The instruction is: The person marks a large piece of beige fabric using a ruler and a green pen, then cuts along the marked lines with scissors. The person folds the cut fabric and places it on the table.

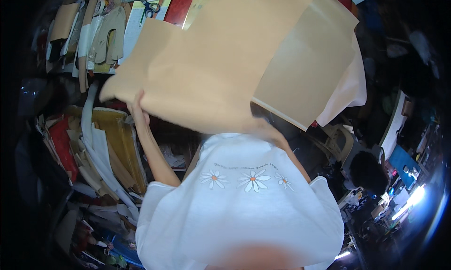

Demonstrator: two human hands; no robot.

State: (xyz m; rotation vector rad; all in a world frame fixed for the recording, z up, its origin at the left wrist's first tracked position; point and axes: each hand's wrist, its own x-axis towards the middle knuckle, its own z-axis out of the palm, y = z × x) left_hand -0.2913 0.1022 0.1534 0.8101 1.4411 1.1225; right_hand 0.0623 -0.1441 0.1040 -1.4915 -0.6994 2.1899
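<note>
A large tan sheet (211,58), like leather or heavy paper, spreads away from me, its near edge curling over. At its near left edge, my left hand (137,109) is closed on the sheet with the fingers on the near side. My right hand (261,128) is at the near right edge of the same sheet, touching it or nearly so. Motion smears that hand, and its fingers cannot be made out. Right of the tan sheet lies a duller grey-brown sheet (310,63) with a straight pale near edge. A pale pinkish sheet (350,86) pokes out from under it.
Dark-handled scissors (149,7) rest on papers at the far left, beside a red piece (181,6). Rolls and grey-green cut pieces (109,37) crowd the left. Upright sheets (117,143) stand below them. A chair (336,140) and a lit tube lamp (408,203) are at right.
</note>
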